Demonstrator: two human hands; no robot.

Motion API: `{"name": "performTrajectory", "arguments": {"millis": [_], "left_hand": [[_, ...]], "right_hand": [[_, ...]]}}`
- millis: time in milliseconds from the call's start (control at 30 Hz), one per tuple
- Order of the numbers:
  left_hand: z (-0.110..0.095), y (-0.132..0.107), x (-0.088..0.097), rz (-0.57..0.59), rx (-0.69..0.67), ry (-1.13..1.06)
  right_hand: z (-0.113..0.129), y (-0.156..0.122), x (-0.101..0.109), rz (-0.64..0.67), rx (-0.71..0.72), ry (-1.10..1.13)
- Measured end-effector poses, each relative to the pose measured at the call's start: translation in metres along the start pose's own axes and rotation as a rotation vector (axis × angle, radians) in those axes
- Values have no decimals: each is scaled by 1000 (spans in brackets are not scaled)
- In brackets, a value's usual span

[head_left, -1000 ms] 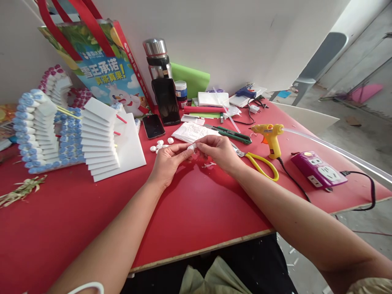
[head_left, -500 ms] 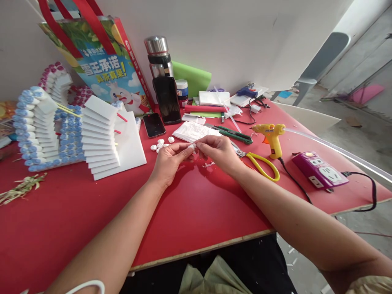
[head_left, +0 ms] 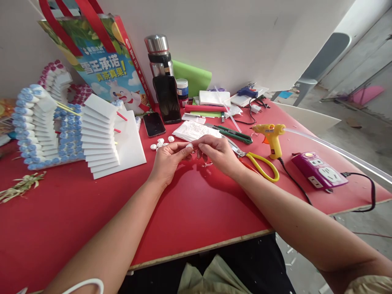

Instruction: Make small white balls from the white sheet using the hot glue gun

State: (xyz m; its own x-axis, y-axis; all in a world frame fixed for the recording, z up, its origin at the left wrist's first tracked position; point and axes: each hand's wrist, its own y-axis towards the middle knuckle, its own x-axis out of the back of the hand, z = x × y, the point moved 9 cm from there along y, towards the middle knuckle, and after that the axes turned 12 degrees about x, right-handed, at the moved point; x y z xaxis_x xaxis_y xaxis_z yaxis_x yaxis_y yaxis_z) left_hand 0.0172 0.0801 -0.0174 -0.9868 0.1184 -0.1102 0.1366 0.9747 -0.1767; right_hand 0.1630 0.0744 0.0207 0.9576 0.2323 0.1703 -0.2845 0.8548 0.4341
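Note:
Both hands meet over the middle of the red table [head_left: 190,208]. My left hand [head_left: 169,161] and my right hand [head_left: 218,153] pinch the same small white piece [head_left: 191,145] between their fingertips. Just behind the left hand lies a cluster of several small white rolled pieces [head_left: 159,143]. A white sheet stack [head_left: 194,131] lies right behind the fingertips. Yellow-handled scissors [head_left: 260,164] rest beside the right wrist.
A yellow glue gun [head_left: 271,135] stands upright at the right, with a purple power strip [head_left: 320,172] and black cable beyond it. A green utility knife [head_left: 237,135], two phones [head_left: 154,124], a steel flask [head_left: 158,55], a printed bag [head_left: 104,67] and white foam stair models [head_left: 101,136] fill the back and left.
Both hands stay together on the small white piece; the right fingers have shifted slightly around it. Nothing else on the table has moved.

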Motion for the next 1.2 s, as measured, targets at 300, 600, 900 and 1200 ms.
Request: {"name": "performTrajectory", "arguments": {"millis": [300,600,900,1200], "left_hand": [[-2,-2,2,-50,-14,97],[-7,-3,0,-55,-43,142],[-7,-3,3,-69,-70,170],[-17,-8,3,-142,-208,342]], "right_hand": [[18,0,-1,49,212,-311],[26,-2,-3,64,333,-387],[25,-6,-8,98,396,-478],[22,-6,-9,132,371,-546]]}}
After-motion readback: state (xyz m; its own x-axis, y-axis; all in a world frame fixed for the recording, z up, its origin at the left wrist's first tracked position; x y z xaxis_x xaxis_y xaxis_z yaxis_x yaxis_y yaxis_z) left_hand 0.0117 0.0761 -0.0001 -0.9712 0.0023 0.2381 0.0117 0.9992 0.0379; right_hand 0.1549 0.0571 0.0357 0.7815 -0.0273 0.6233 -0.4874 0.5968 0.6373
